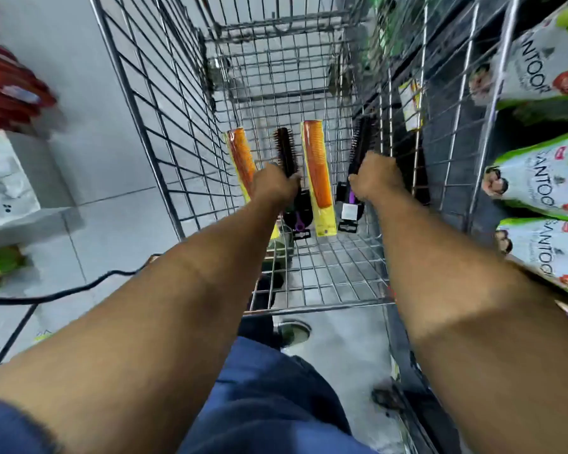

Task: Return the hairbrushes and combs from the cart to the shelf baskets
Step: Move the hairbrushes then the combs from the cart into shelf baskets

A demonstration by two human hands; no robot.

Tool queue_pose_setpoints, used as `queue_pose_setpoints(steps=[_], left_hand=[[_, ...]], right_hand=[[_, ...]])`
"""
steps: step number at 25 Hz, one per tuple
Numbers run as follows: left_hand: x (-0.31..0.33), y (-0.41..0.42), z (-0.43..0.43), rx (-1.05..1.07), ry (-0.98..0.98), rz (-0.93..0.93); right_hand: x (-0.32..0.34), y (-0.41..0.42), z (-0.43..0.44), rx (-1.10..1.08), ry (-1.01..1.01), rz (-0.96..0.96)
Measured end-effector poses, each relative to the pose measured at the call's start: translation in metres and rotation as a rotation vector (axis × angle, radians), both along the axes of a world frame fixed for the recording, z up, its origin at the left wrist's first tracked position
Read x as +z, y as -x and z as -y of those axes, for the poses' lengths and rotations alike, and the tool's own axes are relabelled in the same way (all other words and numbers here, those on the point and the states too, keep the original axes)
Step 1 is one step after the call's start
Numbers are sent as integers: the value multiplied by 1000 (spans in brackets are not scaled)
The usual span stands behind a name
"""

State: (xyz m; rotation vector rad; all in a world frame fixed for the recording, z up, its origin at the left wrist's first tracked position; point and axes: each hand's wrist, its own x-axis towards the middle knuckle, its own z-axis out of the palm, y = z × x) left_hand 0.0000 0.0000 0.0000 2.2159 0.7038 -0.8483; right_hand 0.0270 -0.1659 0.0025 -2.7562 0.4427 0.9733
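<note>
Both arms reach down into the wire cart [164, 152]. My left hand [273, 185] is closed around a brown round hairbrush [286, 152] that points away from me. Gripped in my right hand [374, 181] is a black hairbrush [361, 142] with a purple handle. An orange comb in a yellow sleeve [317, 172] lies on the cart floor between my hands. A second orange comb [241, 155] leans at the left side, partly behind my left hand. More dark brushes [297, 214] with purple parts lie under my wrists.
Shelves on the right hold green and white bags [545, 178]. Red packets [10, 93] and a white ledge [7, 178] are at the left. A black cable [63, 291] crosses the grey tiled floor. A floor drain [292, 332] sits below the cart's near edge.
</note>
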Motion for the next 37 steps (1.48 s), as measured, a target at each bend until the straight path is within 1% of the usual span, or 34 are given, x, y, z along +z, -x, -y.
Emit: queue_pose_setpoints(steps=[1, 3, 4, 7, 11, 17, 20, 23, 26, 28, 30, 37], left_hand=[[-1, -2, 2, 1, 0, -47], [-11, -4, 3, 43, -25, -79], [-18, -6, 2, 83, -24, -79], [-28, -9, 1, 90, -25, -89], [-41, -7, 3, 206, 43, -98], [-43, -10, 8, 218, 67, -91], [-43, -11, 11, 202, 54, -77], [-41, -13, 12, 238, 48, -75], [-34, -10, 10, 284, 81, -75], [-26, -9, 6, 307, 107, -57], [-12, -8, 2, 331, 143, -20], [59, 9, -8, 483, 321, 172]], right_hand=[[-7, 3, -2, -18, 19, -27], [-24, 8, -4, -63, 33, -27], [-32, 12, -6, -74, 32, -19], [-47, 10, -6, -117, 48, 15], [-59, 10, -12, -181, 73, 52], [-68, 3, -8, -233, 69, 65], [-66, -1, -3, -208, 28, 13], [-52, -7, -2, -213, 93, -54], [-33, -3, -3, -193, 133, -40], [-22, 1, -3, -178, 89, -40], [-9, 6, -1, -242, -10, -38], [66, 32, -5, -462, -415, 150]])
